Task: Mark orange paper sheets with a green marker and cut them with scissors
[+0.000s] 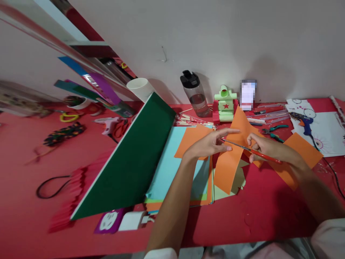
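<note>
My right hand grips a pair of scissors with red handles. The blades point left and lie across a sheet of orange paper, which stands bent up around them. On the left side of that sheet, my left hand holds its edge, thumb below and fingers stretched above. Some of the fingers' contact with the paper is hidden. Below the sheet lies a pale green paper piece with a ragged edge. Another orange piece rests right of my right hand.
A folder with a dark green cover stands open beside a stack of light blue paper. Behind are a water bottle, a green paper model and a phone. Pliers and a blue glue gun lie right.
</note>
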